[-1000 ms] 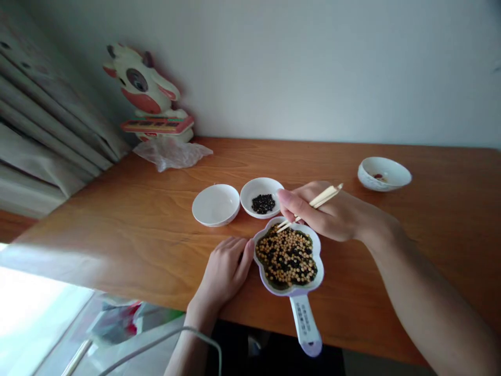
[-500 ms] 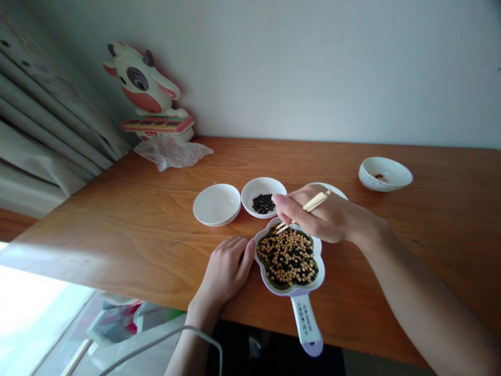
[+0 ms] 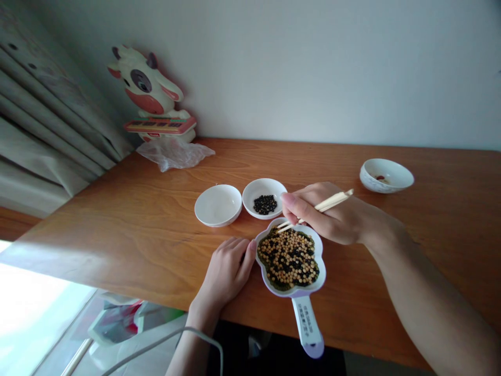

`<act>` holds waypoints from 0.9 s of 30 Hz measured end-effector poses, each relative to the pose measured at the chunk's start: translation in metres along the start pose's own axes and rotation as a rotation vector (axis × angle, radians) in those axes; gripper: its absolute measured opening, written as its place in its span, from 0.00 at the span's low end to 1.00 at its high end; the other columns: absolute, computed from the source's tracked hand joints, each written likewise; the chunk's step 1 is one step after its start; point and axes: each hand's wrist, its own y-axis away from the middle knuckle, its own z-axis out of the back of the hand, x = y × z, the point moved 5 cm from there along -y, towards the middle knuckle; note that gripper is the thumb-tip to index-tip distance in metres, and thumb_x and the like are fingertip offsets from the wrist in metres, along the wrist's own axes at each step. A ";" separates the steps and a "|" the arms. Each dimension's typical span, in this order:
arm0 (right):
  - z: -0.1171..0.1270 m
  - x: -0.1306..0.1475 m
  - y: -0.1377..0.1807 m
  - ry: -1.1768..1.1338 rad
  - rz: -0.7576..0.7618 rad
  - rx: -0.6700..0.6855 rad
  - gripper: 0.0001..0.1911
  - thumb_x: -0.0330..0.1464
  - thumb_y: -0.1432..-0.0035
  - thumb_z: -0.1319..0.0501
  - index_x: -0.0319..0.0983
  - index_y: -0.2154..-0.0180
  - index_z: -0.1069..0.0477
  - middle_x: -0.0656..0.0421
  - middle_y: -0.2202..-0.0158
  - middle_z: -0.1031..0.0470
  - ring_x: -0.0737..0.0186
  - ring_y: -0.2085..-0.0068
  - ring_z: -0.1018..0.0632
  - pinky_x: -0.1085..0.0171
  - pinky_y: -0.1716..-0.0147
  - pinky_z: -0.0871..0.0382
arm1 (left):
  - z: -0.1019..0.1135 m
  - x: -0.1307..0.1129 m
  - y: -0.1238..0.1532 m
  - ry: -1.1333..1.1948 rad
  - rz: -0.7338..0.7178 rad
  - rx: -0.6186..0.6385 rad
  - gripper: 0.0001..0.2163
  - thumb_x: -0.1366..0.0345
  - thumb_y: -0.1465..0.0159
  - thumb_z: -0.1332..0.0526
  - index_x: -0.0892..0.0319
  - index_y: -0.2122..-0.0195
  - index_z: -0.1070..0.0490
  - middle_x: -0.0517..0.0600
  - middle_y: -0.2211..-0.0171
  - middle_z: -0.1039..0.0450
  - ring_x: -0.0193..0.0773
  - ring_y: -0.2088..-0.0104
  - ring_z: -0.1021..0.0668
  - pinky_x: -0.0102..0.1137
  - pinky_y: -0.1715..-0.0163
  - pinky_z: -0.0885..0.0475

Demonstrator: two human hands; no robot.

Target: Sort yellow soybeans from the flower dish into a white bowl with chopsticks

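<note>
My right hand (image 3: 324, 213) grips a pair of wooden chopsticks (image 3: 332, 201), their tips down at the far left part of a flower-shaped dish with a handle (image 3: 307, 326). Yellow soybeans, black beans and smaller green beans (image 3: 288, 258) lie mixed in that dish. My left hand (image 3: 230, 263) rests on the table, fingers curled together, thumb against the dish's left rim; whether anything is under the fingers is hidden. Just beyond the dish stands a white bowl (image 3: 250, 190) with black beans in it (image 3: 265, 204). To its left is another white bowl (image 3: 218, 205) with nothing visible inside.
A patterned white bowl (image 3: 386, 175) with a few reddish bits stands at the back right. A clear plastic bag (image 3: 176, 154) lies by a cow-shaped toy keyboard (image 3: 156, 99) at the back left. A grey cable (image 3: 156, 342) crosses below the wooden table's (image 3: 129, 240) front edge.
My right hand has shifted slightly right and the chopsticks lie at a flatter slant, tips still at the dish's far left. The left hand and dish have stayed put.
</note>
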 end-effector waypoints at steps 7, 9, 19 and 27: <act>-0.008 -0.002 -0.003 0.084 -0.001 0.041 0.34 0.51 0.23 0.60 0.38 0.74 0.35 0.62 0.78 0.33 0.68 0.75 0.37 0.59 0.70 0.51 | 0.001 -0.001 -0.001 -0.004 -0.001 -0.010 0.18 0.59 0.20 0.52 0.55 0.69 0.38 0.49 0.70 0.29 0.40 0.68 0.28 0.35 0.63 0.34; -0.009 -0.003 -0.004 0.101 -0.016 0.038 0.35 0.51 0.23 0.60 0.38 0.74 0.34 0.62 0.79 0.33 0.68 0.76 0.37 0.58 0.70 0.52 | 0.001 -0.001 -0.001 -0.005 -0.003 -0.012 0.18 0.59 0.20 0.52 0.55 0.69 0.37 0.49 0.70 0.28 0.40 0.68 0.28 0.35 0.63 0.34; -0.007 -0.003 -0.002 0.054 0.005 0.037 0.33 0.49 0.22 0.59 0.38 0.73 0.33 0.62 0.78 0.32 0.67 0.75 0.35 0.59 0.69 0.50 | 0.001 -0.002 -0.001 -0.008 -0.008 -0.014 0.18 0.58 0.20 0.53 0.55 0.69 0.37 0.49 0.70 0.29 0.40 0.69 0.27 0.35 0.63 0.34; -0.010 0.000 -0.003 0.084 -0.020 0.073 0.34 0.51 0.23 0.59 0.38 0.72 0.31 0.61 0.77 0.31 0.68 0.75 0.36 0.59 0.70 0.50 | 0.000 -0.001 0.000 -0.005 -0.006 -0.006 0.18 0.59 0.20 0.52 0.55 0.69 0.37 0.49 0.70 0.28 0.40 0.68 0.27 0.35 0.63 0.33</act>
